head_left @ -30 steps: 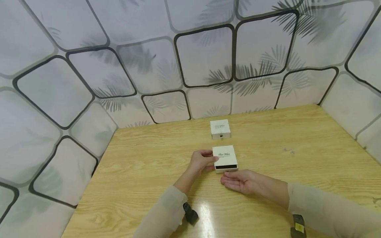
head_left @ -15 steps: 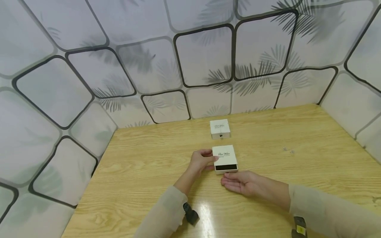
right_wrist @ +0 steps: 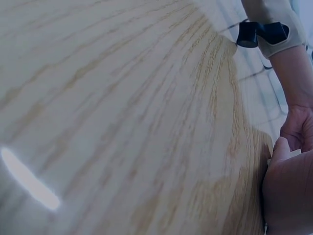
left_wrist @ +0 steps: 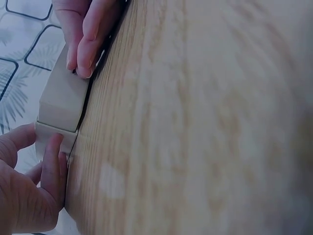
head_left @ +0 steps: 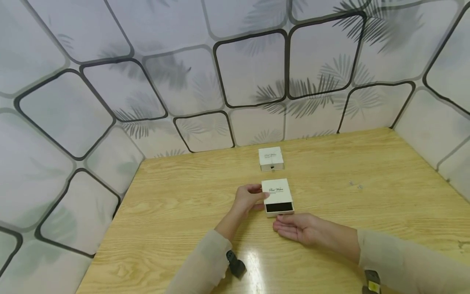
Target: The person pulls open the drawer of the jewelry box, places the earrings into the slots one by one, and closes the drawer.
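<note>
A white drawer-style gift box [head_left: 278, 191] with black script lettering lies flat on the table in the head view. Its drawer [head_left: 280, 212] sticks partly out at the front, showing a black inside. My left hand [head_left: 247, 200] grips the outer sleeve by its left side, thumb on top. In front of the drawer, my right hand [head_left: 299, 228] pinches the small pull tab [left_wrist: 74, 72], palm turned up; the left wrist view shows this pinch. The right wrist view catches my right hand [right_wrist: 288, 191] and, beyond it, my left hand [right_wrist: 299, 129], with the box mostly hidden.
A second, closed white gift box [head_left: 271, 158] stands right behind the first. Two tiny shiny pieces [head_left: 355, 185] lie farther right, too small to identify. A patterned wall covering [head_left: 253, 69] rises at the table's back edge. The wooden table [head_left: 176, 212] spreads around the hands.
My right hand has drawn the drawer a little farther toward me, so more of the black inside shows. My left hand has kept its grip on the sleeve in place.
</note>
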Available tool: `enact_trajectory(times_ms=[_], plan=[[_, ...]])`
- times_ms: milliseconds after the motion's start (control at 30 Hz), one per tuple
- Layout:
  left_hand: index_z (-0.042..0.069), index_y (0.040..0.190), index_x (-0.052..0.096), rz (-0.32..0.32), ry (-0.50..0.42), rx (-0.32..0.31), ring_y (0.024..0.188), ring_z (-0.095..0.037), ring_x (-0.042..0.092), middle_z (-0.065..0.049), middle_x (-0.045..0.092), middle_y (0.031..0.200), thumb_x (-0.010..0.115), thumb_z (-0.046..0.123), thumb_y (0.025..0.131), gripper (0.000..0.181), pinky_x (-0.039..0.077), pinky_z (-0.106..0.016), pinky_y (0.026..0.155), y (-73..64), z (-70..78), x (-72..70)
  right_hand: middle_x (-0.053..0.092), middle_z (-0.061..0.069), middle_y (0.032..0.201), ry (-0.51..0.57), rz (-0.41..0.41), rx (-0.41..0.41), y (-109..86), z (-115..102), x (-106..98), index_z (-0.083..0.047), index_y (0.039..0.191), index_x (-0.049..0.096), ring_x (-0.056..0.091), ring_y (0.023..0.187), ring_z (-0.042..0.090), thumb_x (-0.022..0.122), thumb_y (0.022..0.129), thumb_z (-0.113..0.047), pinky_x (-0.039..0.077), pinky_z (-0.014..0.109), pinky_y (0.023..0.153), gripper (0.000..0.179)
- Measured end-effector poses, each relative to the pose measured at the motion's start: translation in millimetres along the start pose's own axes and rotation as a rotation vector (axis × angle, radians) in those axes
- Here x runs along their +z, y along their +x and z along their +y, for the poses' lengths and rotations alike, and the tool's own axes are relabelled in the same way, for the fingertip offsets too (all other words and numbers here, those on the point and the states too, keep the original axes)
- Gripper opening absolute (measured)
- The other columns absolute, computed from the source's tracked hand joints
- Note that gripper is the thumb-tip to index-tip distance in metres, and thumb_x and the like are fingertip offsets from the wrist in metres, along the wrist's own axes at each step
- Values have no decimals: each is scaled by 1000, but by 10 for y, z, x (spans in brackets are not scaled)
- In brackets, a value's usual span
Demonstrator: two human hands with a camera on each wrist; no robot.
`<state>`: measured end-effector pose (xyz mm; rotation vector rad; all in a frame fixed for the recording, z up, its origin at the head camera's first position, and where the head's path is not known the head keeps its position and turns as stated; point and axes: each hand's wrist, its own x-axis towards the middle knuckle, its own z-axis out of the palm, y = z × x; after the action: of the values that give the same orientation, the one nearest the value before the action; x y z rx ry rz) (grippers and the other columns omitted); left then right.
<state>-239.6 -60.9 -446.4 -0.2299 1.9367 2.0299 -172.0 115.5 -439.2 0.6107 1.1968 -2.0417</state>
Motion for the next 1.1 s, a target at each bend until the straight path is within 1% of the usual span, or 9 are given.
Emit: enact_trajectory(times_ms=[167, 333, 500, 600, 833, 933, 1100], plan=[[-7, 122, 57, 4, 1, -4, 84, -20, 65, -18, 59, 108, 72, -2, 80, 45, 60, -36, 74, -5, 2, 6, 70, 16, 87, -12, -10, 2, -27, 17, -10, 3, 98, 63, 69, 85, 25, 57, 93, -2, 51, 38, 95, 10], [-7, 122, 57, 2, -4, 1, 85, -20, 65, -18, 59, 108, 72, -2, 80, 45, 60, -36, 74, -4, -1, 9, 70, 17, 86, -30, 14, -2, -31, 34, -2, 4, 98, 63, 69, 85, 25, 57, 92, -2, 52, 38, 94, 10], [-7, 121, 58, 11, 0, 1, 85, -20, 65, -18, 60, 109, 72, -2, 79, 44, 60, -36, 74, 1, -2, 12, 70, 17, 85, -41, 25, -16, -38, 58, 1, 6, 101, 61, 69, 83, 25, 57, 92, -1, 54, 38, 91, 12], [-7, 121, 58, 13, 6, 3, 85, -20, 65, -17, 60, 108, 73, -2, 79, 44, 60, -36, 73, -1, -6, 12, 70, 16, 86, -47, 2, -20, -56, 77, -9, 8, 106, 58, 69, 84, 24, 57, 92, -1, 53, 38, 93, 16], [-8, 122, 57, -1, 17, 13, 85, -20, 65, -18, 59, 109, 72, -1, 80, 45, 60, -38, 73, -22, -6, 20, 70, 18, 86, -38, 48, -24, -74, 130, -6, 7, 104, 59, 69, 84, 25, 58, 91, 0, 54, 39, 90, 15], [-7, 120, 58, -6, 13, 17, 86, -21, 65, -17, 60, 109, 73, 0, 80, 43, 60, -38, 74, -31, -8, 17, 70, 17, 86, -42, 40, -28, -92, 143, -10, 8, 106, 58, 69, 84, 25, 58, 91, 0, 54, 39, 91, 17], [-8, 117, 59, -15, 21, 48, 86, -22, 66, -17, 61, 105, 73, 1, 80, 41, 60, -36, 72, -55, 6, 8, 70, 17, 88, -52, 21, -36, -114, 160, -12, 9, 110, 56, 69, 86, 25, 58, 91, 0, 53, 39, 92, 21]])
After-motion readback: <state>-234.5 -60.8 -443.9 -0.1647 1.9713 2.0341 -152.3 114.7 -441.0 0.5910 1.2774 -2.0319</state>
